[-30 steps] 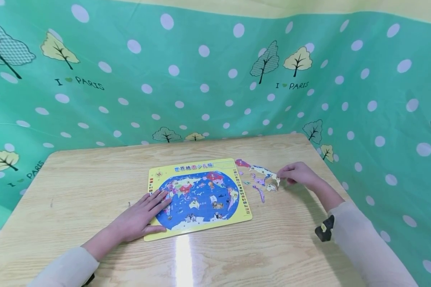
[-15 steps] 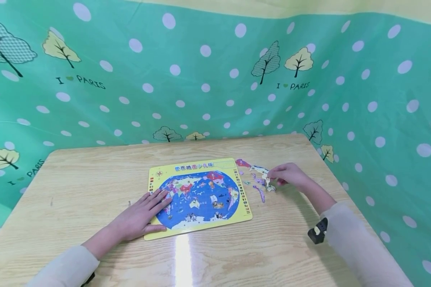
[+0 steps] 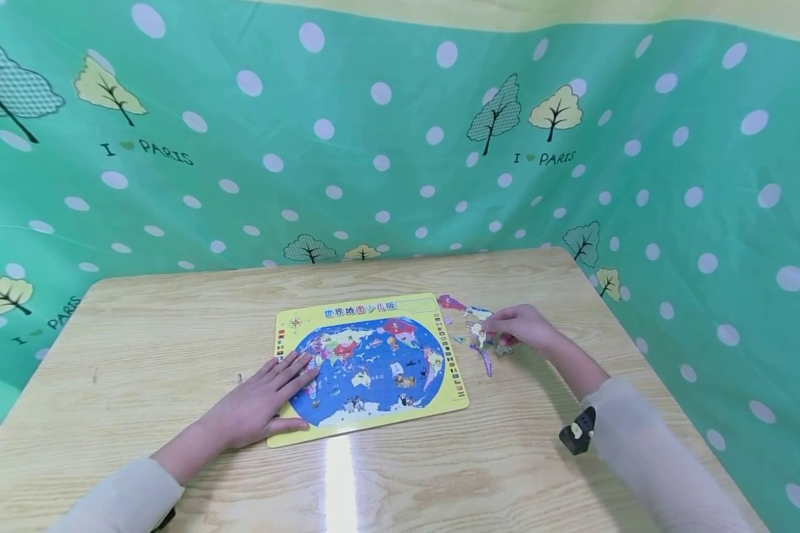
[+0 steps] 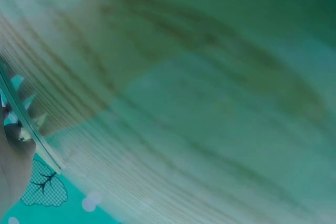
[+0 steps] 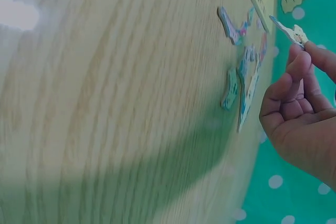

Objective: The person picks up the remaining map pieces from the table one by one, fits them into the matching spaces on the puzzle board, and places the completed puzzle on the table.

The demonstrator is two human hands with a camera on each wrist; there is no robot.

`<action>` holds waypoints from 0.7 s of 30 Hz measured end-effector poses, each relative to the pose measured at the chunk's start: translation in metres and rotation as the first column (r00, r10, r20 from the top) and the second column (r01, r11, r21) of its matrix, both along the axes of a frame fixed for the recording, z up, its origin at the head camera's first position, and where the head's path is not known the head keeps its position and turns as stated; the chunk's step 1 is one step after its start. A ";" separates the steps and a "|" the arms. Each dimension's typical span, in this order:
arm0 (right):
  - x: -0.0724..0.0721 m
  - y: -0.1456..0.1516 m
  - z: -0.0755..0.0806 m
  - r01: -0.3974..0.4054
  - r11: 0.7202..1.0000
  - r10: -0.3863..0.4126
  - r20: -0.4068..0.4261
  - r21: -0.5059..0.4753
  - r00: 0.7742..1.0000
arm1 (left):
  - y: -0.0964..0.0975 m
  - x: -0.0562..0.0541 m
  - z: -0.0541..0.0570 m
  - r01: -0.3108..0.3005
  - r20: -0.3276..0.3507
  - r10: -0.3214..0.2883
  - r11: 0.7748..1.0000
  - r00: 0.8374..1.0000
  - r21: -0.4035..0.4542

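Observation:
A world-map jigsaw board point(image 3: 400, 420) with a yellow border lies on the table. My left hand point(image 3: 256, 403) rests on its left side with fingers spread and straight; in the left wrist view only a bit of that hand point(image 4: 14, 166) shows at the edge. Just right of the board, my right hand point(image 3: 523, 328) pinches a pale puzzle piece point(image 5: 295, 35) between thumb and fingertips, held up off the table. Beneath and around it lie loose pieces, among them a red one point(image 3: 450, 302), a narrow purple one point(image 3: 485, 361) and a green one point(image 5: 230, 88).
The pale wooden table point(image 3: 173, 333) runs back to a green dotted curtain point(image 3: 373, 163) that also hangs along the right side. A bright light reflection falls on the tabletop in front of the board. A black device point(image 3: 578, 431) sits at the right sleeve.
My right hand has moved left toward the board, carrying the pale puzzle piece over the loose ones. The left hand and the board have stayed in place.

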State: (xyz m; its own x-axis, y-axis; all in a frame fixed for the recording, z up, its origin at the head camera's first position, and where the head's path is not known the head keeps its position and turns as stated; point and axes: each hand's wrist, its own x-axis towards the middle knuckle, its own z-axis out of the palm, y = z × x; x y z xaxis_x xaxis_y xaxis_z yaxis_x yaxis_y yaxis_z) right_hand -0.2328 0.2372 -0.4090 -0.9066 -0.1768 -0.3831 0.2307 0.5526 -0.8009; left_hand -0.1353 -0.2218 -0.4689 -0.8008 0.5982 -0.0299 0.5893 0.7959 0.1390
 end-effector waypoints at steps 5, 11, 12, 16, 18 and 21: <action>0.001 -0.007 -0.004 0.006 1.000 -0.006 0.010 0.005 1.000 | 0.000 0.000 0.000 -0.001 0.001 0.001 1.000 1.000 -0.007; 0.000 -0.015 -0.008 0.025 1.000 -0.026 0.021 0.007 0.999 | 0.000 0.000 0.001 0.001 0.000 -0.001 1.000 1.000 -0.011; 0.000 -0.017 -0.008 0.030 1.000 -0.030 0.025 0.005 0.999 | 0.000 0.001 0.001 0.000 0.001 0.000 1.000 1.000 -0.008; 0.001 -0.021 -0.009 0.023 1.000 -0.023 0.031 -0.009 0.999 | 0.000 0.001 0.002 -0.004 0.006 0.004 1.000 1.000 0.004; 0.004 -0.024 -0.006 0.024 1.000 -0.023 0.033 -0.018 0.999 | 0.000 0.001 0.001 -0.001 0.003 0.001 1.000 1.000 0.007; 0.006 -0.027 -0.008 0.016 0.999 -0.015 0.021 -0.029 1.000 | 0.000 0.001 0.000 0.003 -0.005 -0.003 1.000 1.000 0.009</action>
